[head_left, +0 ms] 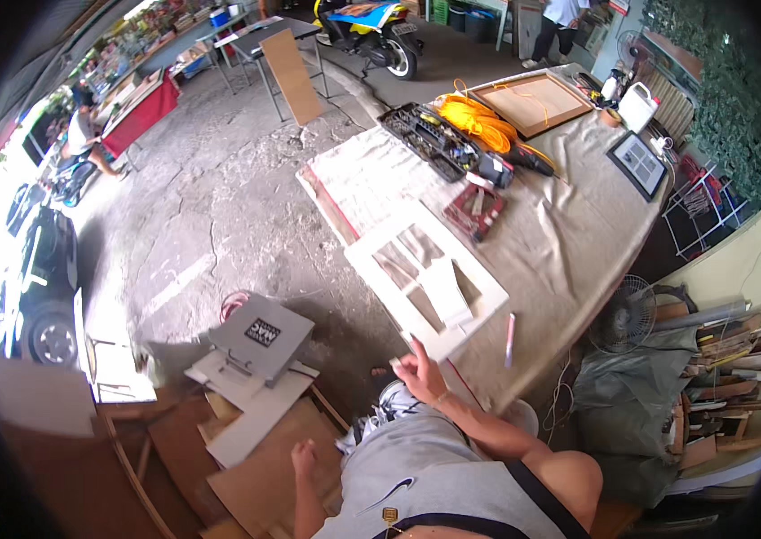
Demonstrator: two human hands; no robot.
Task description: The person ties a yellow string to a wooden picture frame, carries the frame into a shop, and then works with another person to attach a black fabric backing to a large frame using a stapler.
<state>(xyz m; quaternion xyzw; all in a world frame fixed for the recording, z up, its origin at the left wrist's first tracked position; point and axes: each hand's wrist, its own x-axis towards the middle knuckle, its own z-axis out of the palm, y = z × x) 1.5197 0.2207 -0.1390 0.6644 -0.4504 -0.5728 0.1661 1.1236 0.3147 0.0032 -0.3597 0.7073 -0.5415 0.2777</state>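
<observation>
My right hand [421,375] is at the near left edge of the cloth-covered table [547,260], by the white board's near corner. Its index finger sticks out; a small pale thing, too small to name, shows at the thumb. The white board [367,262] has rectangular openings, and a loose white strip [442,289] lies across it. To its right rests a slim pen-like marker [511,340]. Low on my left side, my left hand [304,456] hangs with fingers curled in, over brown sheets [273,472]. Whatever it may hold is hidden.
Beyond the board are a red case [475,211], a black toolbox [430,142], an orange cord coil [479,124] and a wooden frame [533,97]. A grey case [262,337] stands on boards at left. A fan [623,314] and wood offcuts [722,391] crowd the right.
</observation>
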